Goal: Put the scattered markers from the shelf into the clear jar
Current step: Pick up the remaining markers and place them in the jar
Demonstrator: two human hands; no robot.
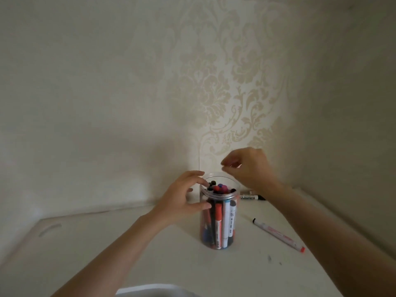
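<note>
A clear jar (218,211) stands upright near the middle of a white shelf (150,254), its mouth open and its body packed with markers (220,224) standing on end; red, blue, black and white barrels show through the wall, and dark and coloured caps crowd the rim. The person's left hand (182,198) holds the jar from its left side, fingers curled round the upper wall with the thumb low against the plastic and the fingertips at the rim; the right hand (250,168) hangs just above and behind the jar's mouth, its fingers loosely bent and pointing left, thumb and forefinger close together with nothing visible between them. A white marker with a black cap and a red end (278,234) lies flat on the shelf to the right of the jar, apart from it, angled from the jar's side toward the shelf's front right; a second white marker with black lettering (252,197) lies farther back toward the rear right corner, partly hidden behind the right wrist, with what looks like another just behind it, too hidden to be sure. A slot-shaped cutout (50,229) marks the shelf near its left edge; pale damask wallpaper (235,82) covers the wall behind.
</note>
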